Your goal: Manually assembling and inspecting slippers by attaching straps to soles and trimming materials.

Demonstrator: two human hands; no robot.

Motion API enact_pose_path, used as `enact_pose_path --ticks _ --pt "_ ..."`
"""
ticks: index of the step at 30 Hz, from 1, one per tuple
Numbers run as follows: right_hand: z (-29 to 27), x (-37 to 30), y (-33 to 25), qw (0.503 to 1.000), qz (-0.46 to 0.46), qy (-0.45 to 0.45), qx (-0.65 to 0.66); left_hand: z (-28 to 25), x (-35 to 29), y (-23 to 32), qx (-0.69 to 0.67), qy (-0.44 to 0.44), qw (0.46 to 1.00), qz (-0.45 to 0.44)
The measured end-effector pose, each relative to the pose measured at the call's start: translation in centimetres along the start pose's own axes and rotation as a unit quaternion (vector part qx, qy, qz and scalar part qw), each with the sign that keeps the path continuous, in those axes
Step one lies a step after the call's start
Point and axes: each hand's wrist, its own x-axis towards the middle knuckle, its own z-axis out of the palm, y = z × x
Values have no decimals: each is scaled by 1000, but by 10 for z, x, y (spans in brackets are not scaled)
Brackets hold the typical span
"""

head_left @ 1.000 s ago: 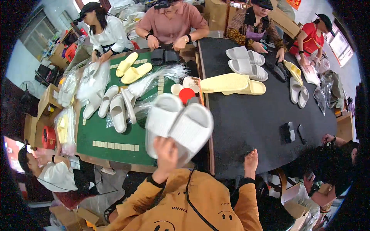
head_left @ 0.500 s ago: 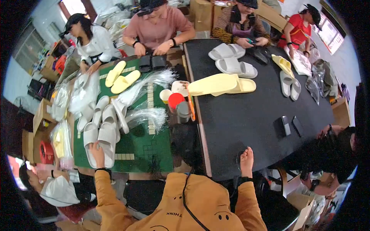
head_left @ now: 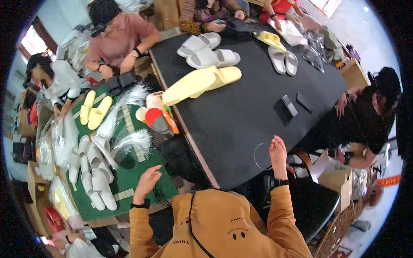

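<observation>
Above the table's near edge, my right hand (head_left: 278, 157) is raised with its fingertips pinched on a thin strand (head_left: 255, 158) that hangs in a loop beside it. My left hand (head_left: 147, 182) hovers past the near corner of the green mat (head_left: 124, 171), fingers stretched out and nothing seen in them. Left of it lie grey slippers (head_left: 102, 189) in a pair, with several more grey slippers (head_left: 95, 160) just behind. Bundles of clear strands (head_left: 134, 142) are spread on the mat.
Yellow slippers (head_left: 100, 112) and plastic bags (head_left: 64, 137) are at the left. A red-lidded jar (head_left: 154, 117) stands by the table seam. Large yellow slippers (head_left: 193, 84), grey slippers (head_left: 211, 58) and a small black box (head_left: 289, 105) lie on the black table. Several people sit around.
My left hand has let go of the grey slipper and moved right, away from the pair. My right hand has risen slightly with the strand. The view has turned rightward.
</observation>
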Motion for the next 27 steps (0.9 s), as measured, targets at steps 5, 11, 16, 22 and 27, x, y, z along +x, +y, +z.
enact_pose_path --ticks 5,11,16,22,27 --pt "28 -1 -6 972 -77 -38 -218 70 52 85 10 -138 982 128" --pt "27 15 100 857 -117 -36 -500 110 134 189 -112 -167 959 198" --pt "26 16 116 805 -224 -13 -550 106 232 224 -97 -40 980 169" --pt "30 23 104 836 -168 -56 -519 86 349 237 -205 14 973 108" --pt "20 23 98 875 -148 -63 -456 95 423 216 -321 5 946 44"
